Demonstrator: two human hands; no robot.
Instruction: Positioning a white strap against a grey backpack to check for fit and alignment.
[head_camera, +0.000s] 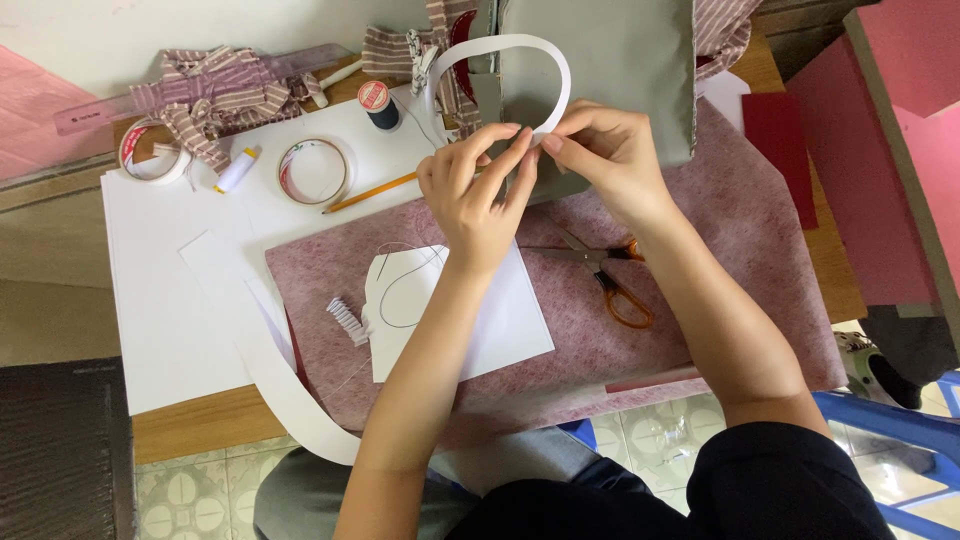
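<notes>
- White paper strip (560, 70) loops up and away from both hands, ends meeting at the fingertips.
- Left hand (475, 190) and right hand (600, 150) both pinch it, equally near.

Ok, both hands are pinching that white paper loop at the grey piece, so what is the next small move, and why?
Probably press the loop's two ends flat together where the fingertips meet. The left hand and right hand both pinch the base of the white paper strip, which arcs up over the grey fabric piece. Whether the ends are already joined there cannot be seen.
</notes>
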